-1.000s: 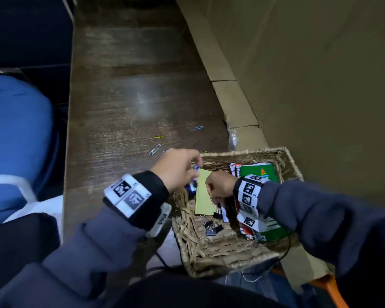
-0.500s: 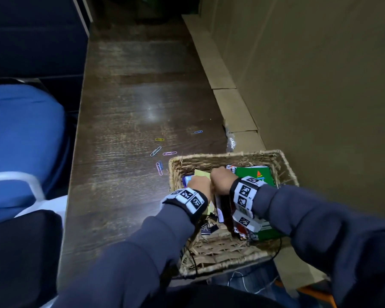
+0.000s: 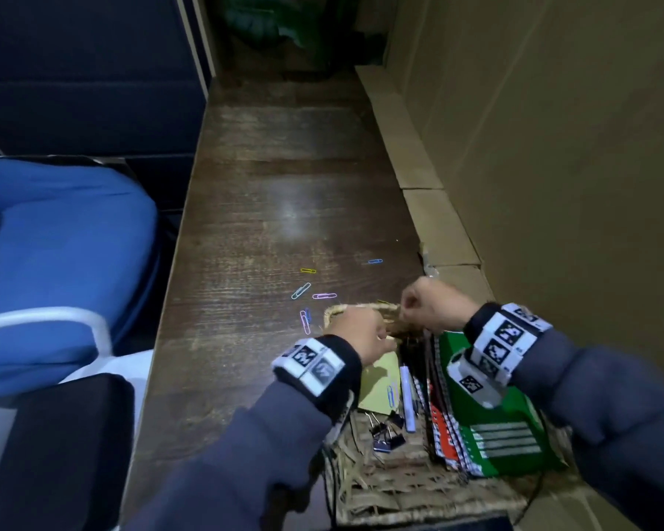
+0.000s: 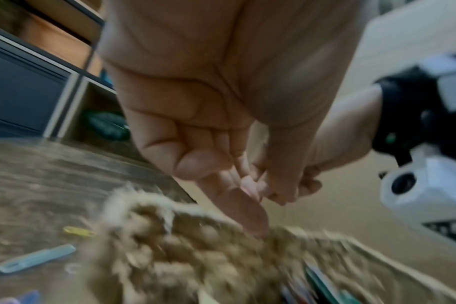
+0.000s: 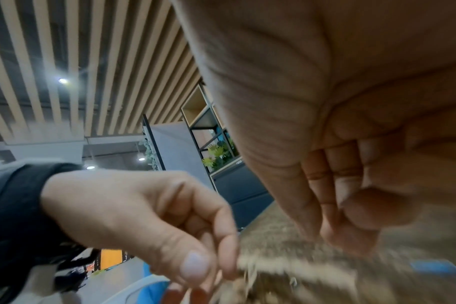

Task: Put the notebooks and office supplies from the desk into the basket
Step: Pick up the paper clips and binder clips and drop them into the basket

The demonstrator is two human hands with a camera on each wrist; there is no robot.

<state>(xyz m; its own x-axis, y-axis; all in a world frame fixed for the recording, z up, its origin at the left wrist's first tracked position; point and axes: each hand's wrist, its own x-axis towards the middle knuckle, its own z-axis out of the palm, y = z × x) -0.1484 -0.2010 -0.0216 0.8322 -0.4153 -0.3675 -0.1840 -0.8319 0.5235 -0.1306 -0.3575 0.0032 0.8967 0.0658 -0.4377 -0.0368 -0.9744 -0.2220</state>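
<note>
The woven basket stands at the desk's near right and holds a green notebook, a red spiral notebook, a yellow pad, a pen and binder clips. Several coloured paper clips lie on the desk just beyond it; in the left wrist view a teal clip shows. My left hand hovers at the far-left rim, forefinger down at the weave, holding nothing. My right hand is curled over the far rim, with nothing visible in it.
The dark wooden desk runs long and narrow away from me. A cardboard wall closes its right side. A blue chair stands off its left edge. A scrap of clear plastic lies by the cardboard.
My left hand came from the desk into the basket, then moved up to its far-left rim. My right hand lifted off the notebooks to the far rim. A blue clip now lies on the yellow pad.
</note>
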